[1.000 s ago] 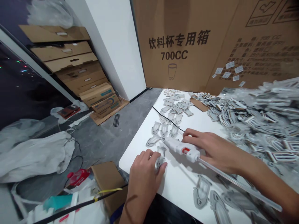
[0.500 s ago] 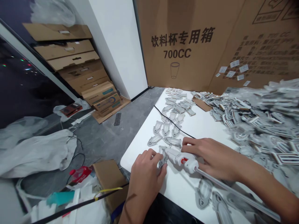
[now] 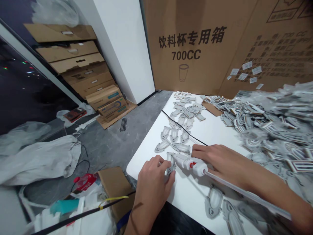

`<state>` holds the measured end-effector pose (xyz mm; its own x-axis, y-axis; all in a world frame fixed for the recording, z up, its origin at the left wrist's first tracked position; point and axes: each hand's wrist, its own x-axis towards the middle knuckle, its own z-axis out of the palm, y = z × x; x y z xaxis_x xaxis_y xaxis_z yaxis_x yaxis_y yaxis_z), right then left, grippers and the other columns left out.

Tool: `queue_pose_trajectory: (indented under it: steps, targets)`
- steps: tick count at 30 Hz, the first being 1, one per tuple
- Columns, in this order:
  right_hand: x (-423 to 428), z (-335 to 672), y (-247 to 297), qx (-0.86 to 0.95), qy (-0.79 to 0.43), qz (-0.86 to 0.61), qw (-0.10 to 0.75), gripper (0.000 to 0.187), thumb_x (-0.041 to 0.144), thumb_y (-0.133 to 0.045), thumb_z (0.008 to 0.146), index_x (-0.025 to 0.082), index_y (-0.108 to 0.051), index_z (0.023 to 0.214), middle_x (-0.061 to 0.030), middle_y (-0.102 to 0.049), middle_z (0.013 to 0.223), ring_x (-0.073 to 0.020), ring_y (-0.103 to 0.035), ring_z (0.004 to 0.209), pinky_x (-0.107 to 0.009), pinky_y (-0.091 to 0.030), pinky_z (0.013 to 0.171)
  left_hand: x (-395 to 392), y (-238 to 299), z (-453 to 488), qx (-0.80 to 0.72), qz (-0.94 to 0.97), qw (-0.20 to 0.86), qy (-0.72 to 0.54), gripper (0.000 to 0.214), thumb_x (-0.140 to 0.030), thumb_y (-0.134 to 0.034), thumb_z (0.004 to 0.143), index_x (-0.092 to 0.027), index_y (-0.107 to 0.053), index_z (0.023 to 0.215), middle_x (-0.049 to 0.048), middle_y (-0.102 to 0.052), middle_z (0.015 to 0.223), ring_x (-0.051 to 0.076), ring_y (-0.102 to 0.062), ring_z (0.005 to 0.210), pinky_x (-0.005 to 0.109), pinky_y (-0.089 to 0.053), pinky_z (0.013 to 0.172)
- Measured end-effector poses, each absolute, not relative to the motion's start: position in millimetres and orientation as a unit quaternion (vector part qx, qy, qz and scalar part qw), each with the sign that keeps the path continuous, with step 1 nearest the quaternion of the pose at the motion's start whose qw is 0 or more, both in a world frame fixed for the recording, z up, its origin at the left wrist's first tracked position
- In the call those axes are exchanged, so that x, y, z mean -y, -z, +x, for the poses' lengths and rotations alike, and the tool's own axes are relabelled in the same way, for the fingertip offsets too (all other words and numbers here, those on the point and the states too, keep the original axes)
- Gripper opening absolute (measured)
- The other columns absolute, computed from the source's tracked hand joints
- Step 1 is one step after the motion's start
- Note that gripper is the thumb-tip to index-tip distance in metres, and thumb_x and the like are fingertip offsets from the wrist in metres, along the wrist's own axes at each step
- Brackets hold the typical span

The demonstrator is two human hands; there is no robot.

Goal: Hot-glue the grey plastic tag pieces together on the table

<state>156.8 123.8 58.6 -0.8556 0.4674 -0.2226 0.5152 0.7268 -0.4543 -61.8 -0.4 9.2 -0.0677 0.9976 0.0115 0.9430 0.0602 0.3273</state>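
A white hot glue gun (image 3: 185, 162) is gripped by my right hand (image 3: 216, 160), its nozzle pointing left. From the gun's rear a long translucent glue stick (image 3: 246, 193) reaches toward the lower right. My left hand (image 3: 154, 178) pinches the near end of a small grey frame-shaped piece (image 3: 171, 167) at the left edge of the white table (image 3: 146, 156). The nozzle tip is at the far part of that piece; whether they touch I cannot tell. Similar grey pieces (image 3: 181, 148) lie just beyond, and others (image 3: 214, 202) are below the gun.
A large pile of grey pieces (image 3: 274, 130), some in clear plastic, covers the table's right side. A black cord (image 3: 182, 126) crosses the tabletop. Behind stands a big cardboard box (image 3: 190, 75). An open carton (image 3: 114, 186) with mixed items is at lower left.
The glue gun's nozzle has shifted slightly right along the grey piece, and the glue stick's rear end has dropped away slightly. My left hand has stayed on the piece.
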Motion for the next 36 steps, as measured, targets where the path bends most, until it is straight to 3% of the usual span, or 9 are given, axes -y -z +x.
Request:
queue_pose_trajectory:
  steps: [5,16,29,36]
  targets:
    - [-124,157,-56,-0.930,0.245,0.270,0.046,0.015,0.023,-0.047,0.101,0.024,-0.061,0.095,-0.0056,-0.069,0.104,-0.0265,-0.069,0.092,-0.035,-0.042,0.075,0,-10,-62,-0.716,0.679,0.105,-0.124,0.011,-0.026,-0.066,0.096,-0.025,-0.074,0.104,0.0041,-0.069,0.103,0.024,-0.066,0.094,0.041,-0.051,0.084]
    - [-116,151,-58,-0.916,0.225,0.323,0.073,0.022,0.028,-0.044,0.106,0.022,-0.058,0.090,-0.0071,-0.071,0.098,-0.0237,-0.069,0.080,-0.033,-0.035,0.066,-1,-11,-63,-0.713,0.681,0.107,-0.126,0.011,-0.025,-0.067,0.096,-0.026,-0.074,0.105,0.0034,-0.069,0.103,0.024,-0.066,0.092,0.039,-0.051,0.083]
    - [-117,154,-54,-0.920,0.224,0.320,0.039,0.017,0.027,-0.052,0.103,0.022,-0.062,0.090,-0.0074,-0.074,0.094,-0.0215,-0.069,0.080,-0.029,-0.039,0.068,0,-10,-62,-0.715,0.679,0.099,-0.136,0.011,-0.023,-0.069,0.095,-0.026,-0.074,0.104,0.0026,-0.070,0.102,0.023,-0.066,0.091,0.039,-0.051,0.083]
    - [-127,149,-63,-0.900,0.269,0.334,0.074,0.019,0.025,-0.047,0.102,0.022,-0.058,0.088,-0.0066,-0.072,0.092,-0.0218,-0.067,0.078,-0.029,-0.039,0.065,0,-7,-63,-0.718,0.670,0.107,-0.157,0.010,-0.022,-0.073,0.093,-0.025,-0.074,0.102,0.0022,-0.070,0.104,0.024,-0.067,0.094,0.040,-0.052,0.085]
